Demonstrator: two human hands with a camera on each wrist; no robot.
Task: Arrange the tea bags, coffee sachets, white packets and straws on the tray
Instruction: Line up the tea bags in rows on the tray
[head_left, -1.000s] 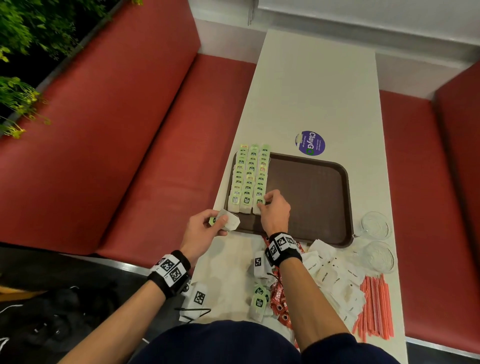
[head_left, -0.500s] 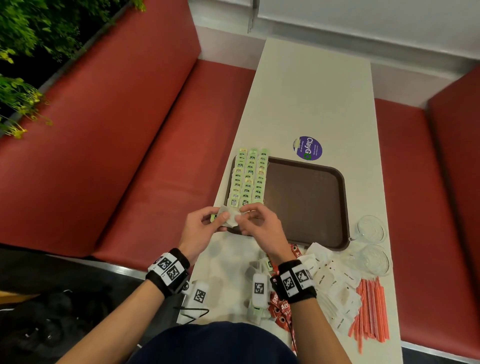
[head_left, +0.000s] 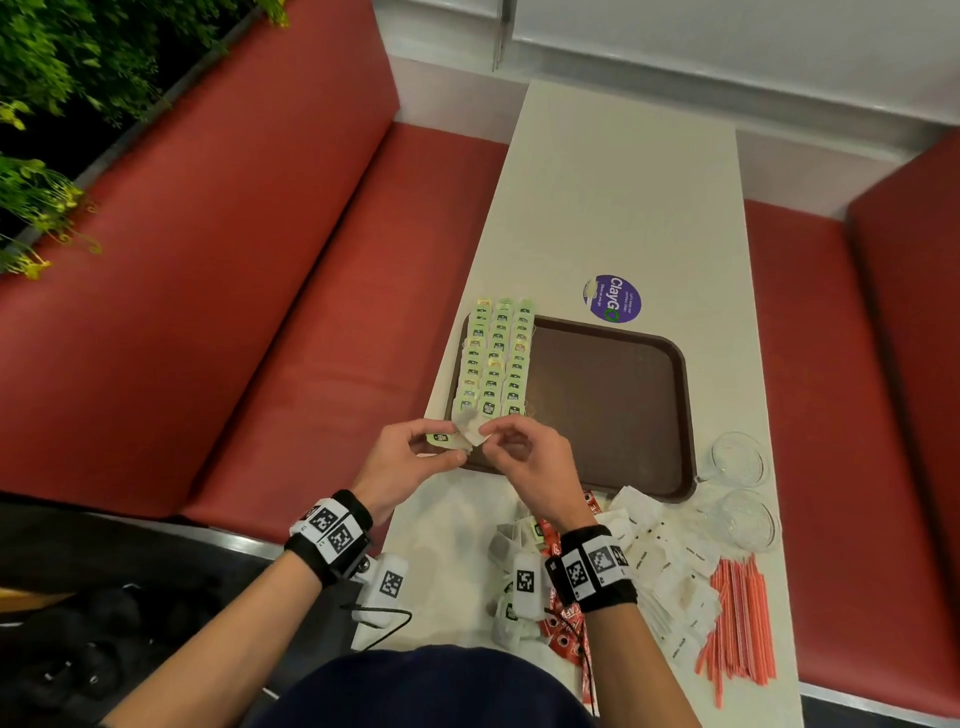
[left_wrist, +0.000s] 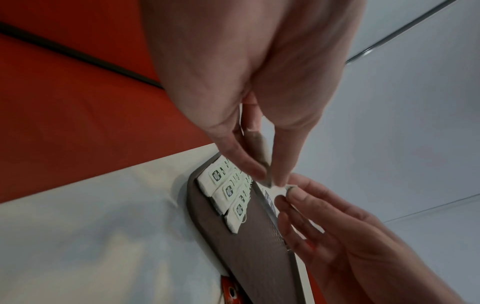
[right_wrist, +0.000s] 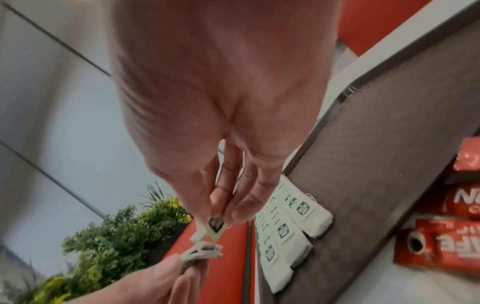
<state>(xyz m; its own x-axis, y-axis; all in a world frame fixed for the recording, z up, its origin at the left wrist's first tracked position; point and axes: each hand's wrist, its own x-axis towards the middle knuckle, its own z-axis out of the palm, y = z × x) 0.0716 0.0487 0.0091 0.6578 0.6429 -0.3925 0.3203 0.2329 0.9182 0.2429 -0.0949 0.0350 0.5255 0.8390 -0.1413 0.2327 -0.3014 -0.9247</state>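
Note:
A brown tray (head_left: 613, 415) lies on the white table, with three columns of green-tagged tea bags (head_left: 496, 358) along its left side. Over the tray's near left corner my left hand (head_left: 454, 441) holds a small bundle of tea bags (head_left: 441, 439). My right hand (head_left: 485, 432) meets it and pinches one tea bag (right_wrist: 215, 226) by its green tag. In the right wrist view the left hand's bundle (right_wrist: 201, 254) sits just below that bag. The left wrist view shows my left fingers (left_wrist: 249, 162) pinching the bundle above the tea bag rows (left_wrist: 228, 191).
Near me on the table lie loose tea bags (head_left: 511, 608), red coffee sachets (head_left: 563, 631), white packets (head_left: 665, 566) and orange straws (head_left: 737, 623). Two clear glass cups (head_left: 737, 460) stand right of the tray. Red benches flank the table; a purple sticker (head_left: 613, 299) lies beyond the tray.
My right hand left the tea bag rows on the tray and came back to my left hand, where it now pinches a tea bag from the bundle.

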